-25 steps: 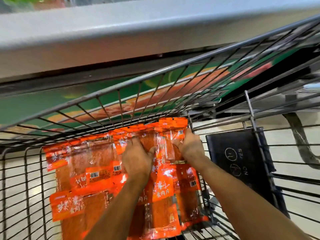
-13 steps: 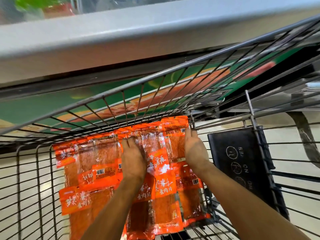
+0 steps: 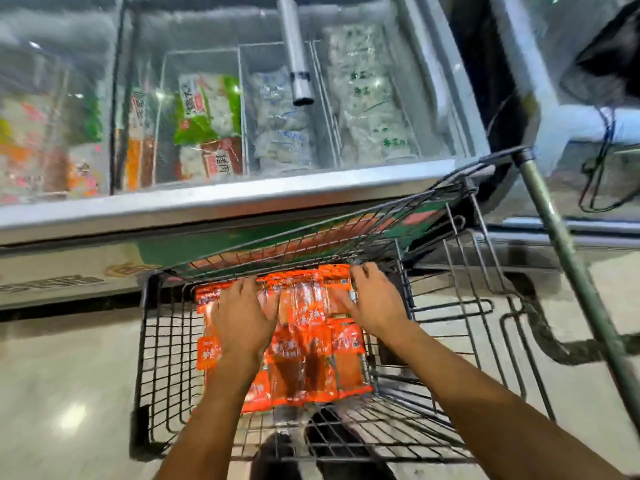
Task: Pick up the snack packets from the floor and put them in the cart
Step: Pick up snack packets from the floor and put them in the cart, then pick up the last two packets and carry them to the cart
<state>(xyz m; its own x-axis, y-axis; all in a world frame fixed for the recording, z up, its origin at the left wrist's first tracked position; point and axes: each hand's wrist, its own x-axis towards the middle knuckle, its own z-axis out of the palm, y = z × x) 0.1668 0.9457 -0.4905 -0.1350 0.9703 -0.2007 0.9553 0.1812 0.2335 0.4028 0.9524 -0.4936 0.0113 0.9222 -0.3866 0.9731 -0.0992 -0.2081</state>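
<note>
A stack of orange snack packets (image 3: pixel 304 358) lies flat on the bottom of the black wire cart (image 3: pixel 145 341), against its far wall. My left hand (image 3: pixel 242 317) rests palm down on the left half of the stack, fingers spread. On the right half lies my right hand (image 3: pixel 375 299), fingers reaching the packets' far edge and thumb stretched across them. Neither hand closes around a packet. Both forearms reach into the basket from the near side.
A glass-topped chest freezer (image 3: pixel 242 199) full of frozen food bags stands just beyond the cart. A roll of plastic bags (image 3: pixel 294 53) lies on its lid. The cart's handle bar (image 3: pixel 561 244) slants up at the right. Pale tiled floor (image 3: pixel 69 375) shows on the left.
The view has pulled up and back, so the freezer top now shows. My hands went from gripping the packets' far edge to lying flat on them, and the stack sits lower in the cart.
</note>
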